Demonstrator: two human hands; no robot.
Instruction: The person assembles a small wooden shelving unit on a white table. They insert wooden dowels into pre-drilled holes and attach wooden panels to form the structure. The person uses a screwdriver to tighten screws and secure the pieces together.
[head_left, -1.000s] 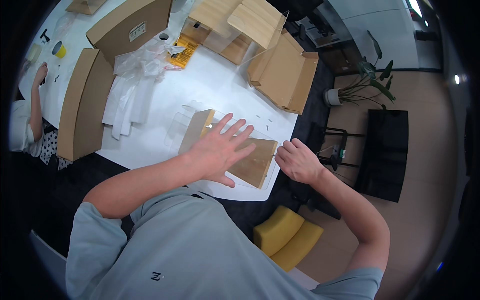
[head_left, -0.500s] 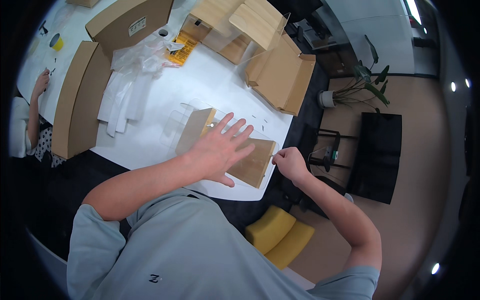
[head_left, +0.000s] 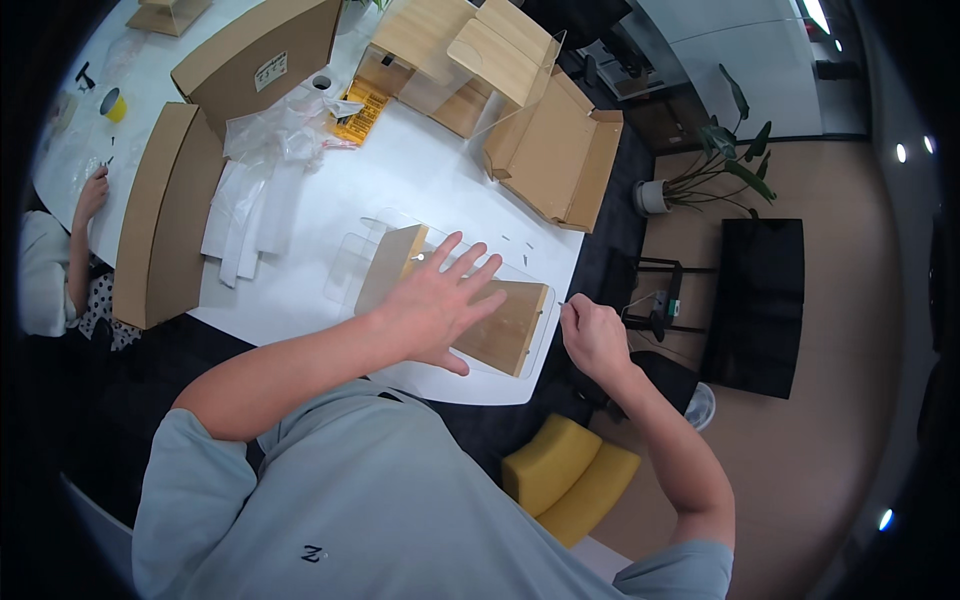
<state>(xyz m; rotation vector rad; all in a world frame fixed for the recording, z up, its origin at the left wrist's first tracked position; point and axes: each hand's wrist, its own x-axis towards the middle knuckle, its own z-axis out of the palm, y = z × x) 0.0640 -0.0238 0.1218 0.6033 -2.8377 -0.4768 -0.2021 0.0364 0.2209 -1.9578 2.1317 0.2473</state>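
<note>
Fingers spread, my left hand [head_left: 440, 305] rests flat on a clear plastic panel [head_left: 341, 278] that lies over light wooden boards. One wooden board [head_left: 508, 335] reaches right from under the hand, with small dark fittings along its end. Another wooden board [head_left: 388, 268] stands left of the fingers, a small pale fitting [head_left: 419, 258] near its top. Just past the right end of the boards, my right hand [head_left: 595, 335] is closed in a pinch. A tiny thing shows at its fingertips, too small to name.
Several small metal pieces [head_left: 526, 260] lie beyond the boards. An open cardboard box [head_left: 560, 150], a wood-and-clear-plastic unit [head_left: 470, 75], plastic wrapping [head_left: 265, 140] and tall cardboard [head_left: 160, 220] stand around. At far left is another person's hand [head_left: 92, 190]. A yellow seat [head_left: 560, 470] stands below the table.
My right hand has drawn away to the right from the board's end, still pinched. My left hand has stayed on the panel. The other person's hand at far left has shifted slightly.
</note>
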